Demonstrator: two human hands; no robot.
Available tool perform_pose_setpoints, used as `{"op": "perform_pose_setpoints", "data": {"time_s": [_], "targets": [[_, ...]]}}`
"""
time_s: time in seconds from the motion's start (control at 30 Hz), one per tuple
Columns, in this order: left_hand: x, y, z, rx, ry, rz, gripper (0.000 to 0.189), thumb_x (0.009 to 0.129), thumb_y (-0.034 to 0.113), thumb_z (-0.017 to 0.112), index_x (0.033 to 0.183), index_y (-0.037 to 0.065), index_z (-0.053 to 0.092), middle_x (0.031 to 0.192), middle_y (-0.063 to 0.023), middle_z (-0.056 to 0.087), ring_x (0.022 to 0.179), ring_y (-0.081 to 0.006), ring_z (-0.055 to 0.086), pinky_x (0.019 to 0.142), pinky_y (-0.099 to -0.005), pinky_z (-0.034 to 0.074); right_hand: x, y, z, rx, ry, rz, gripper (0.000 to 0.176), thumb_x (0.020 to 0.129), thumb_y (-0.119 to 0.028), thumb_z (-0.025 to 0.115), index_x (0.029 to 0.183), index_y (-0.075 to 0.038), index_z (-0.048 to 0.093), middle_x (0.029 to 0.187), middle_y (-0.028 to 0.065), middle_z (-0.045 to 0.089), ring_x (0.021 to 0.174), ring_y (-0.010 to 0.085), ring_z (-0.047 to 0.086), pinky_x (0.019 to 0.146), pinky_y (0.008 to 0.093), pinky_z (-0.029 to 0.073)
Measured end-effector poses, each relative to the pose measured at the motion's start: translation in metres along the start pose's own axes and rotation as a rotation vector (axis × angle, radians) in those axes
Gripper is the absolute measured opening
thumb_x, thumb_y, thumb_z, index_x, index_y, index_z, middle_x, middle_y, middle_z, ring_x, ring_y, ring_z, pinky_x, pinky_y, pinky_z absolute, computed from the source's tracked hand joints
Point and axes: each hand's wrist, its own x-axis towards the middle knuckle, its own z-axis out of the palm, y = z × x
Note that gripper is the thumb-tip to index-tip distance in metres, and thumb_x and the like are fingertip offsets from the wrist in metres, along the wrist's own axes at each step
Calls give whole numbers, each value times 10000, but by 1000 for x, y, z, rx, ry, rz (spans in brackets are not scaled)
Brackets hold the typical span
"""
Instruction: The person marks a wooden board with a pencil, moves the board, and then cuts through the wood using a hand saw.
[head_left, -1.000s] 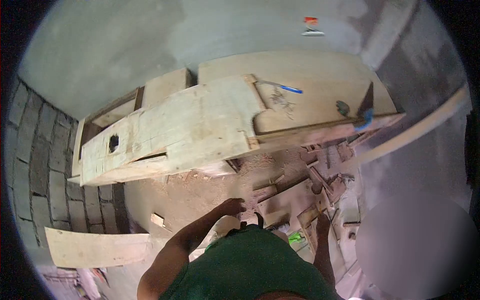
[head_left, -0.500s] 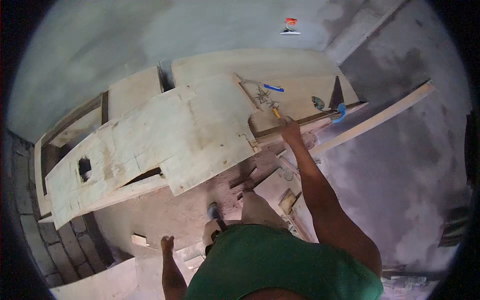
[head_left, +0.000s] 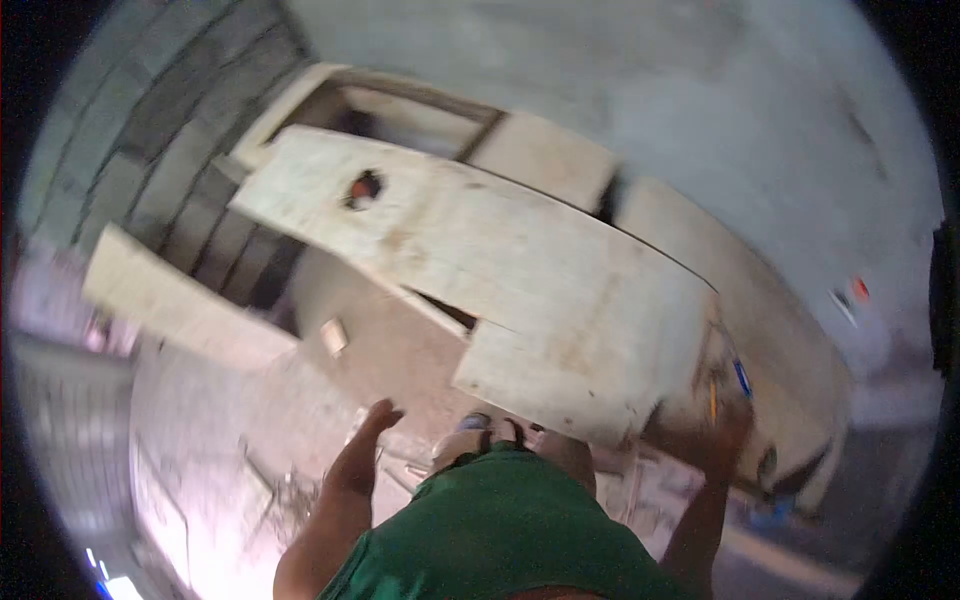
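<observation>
My left hand (head_left: 381, 416) hangs over the floor in front of the long pale board, its fingers loosely bent, a little apart and empty. My right hand (head_left: 734, 426) is low over the right end of the board structure, smeared by motion. Just left of it is a yellow handle (head_left: 714, 400), and a blue tool (head_left: 742, 378) lies beyond its fingers. I cannot tell whether the right hand grips the yellow handle. The large stained plywood sheet (head_left: 560, 350) lies to its left, with a ragged hole near the far left end.
A block wall (head_left: 180, 160) rises at the left. A loose board (head_left: 180, 300) leans near it, and a small wood piece (head_left: 334, 337) lies on the floor. A dark triangular blade (head_left: 803, 468) lies at the far right. A red and white fitting (head_left: 852, 298) is on the plastered wall.
My view has swung left and tilted, so the board structure appears further right. My right hand now shows to the right of the yellow handle. The left fingers have loosened slightly.
</observation>
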Motion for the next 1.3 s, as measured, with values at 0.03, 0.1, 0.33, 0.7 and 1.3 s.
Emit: {"op": "perform_pose_setpoints", "data": {"time_s": [0.03,0.1,0.33,0.7,1.3], "targets": [[6,21,-7,-106,26,21,512,822,509,662,882,1,694,941,-268,667,922,-427,644,799,-494,517,13,16,-9,-26,12,23,342,896,-239,556,1059,51,634,1056,298,651,1024,452,626,879,493,510],[38,43,10,-198,-24,14,608,822,505,661,1154,-4,651,1196,-244,637,1160,-418,573,1000,-470,453,39,37,-25,-77,24,78,339,900,-236,549,1073,44,631,1066,292,650,1029,446,626,883,490,509],[69,154,-9,-372,-24,48,461,888,415,595,1197,77,647,1235,-185,641,1175,-352,588,985,-440,472,110,36,-70,-136,37,103,334,914,-223,524,1124,17,621,1104,271,648,1049,424,624,896,482,507],[57,143,-23,-308,-49,81,411,896,344,570,1193,71,649,1251,-190,629,1161,-352,595,978,-433,485,160,54,-108,-109,163,188,344,936,-203,485,1204,-24,605,1162,239,644,1081,391,622,915,469,503],[16,-120,-45,-902,-74,-250,480,823,401,681,1114,19,688,1035,-153,684,991,-274,649,858,-366,524,-97,-72,-205,-63,835,215,412,952,-243,447,1287,-65,608,1209,193,655,1093,339,630,918,448,509]]}}
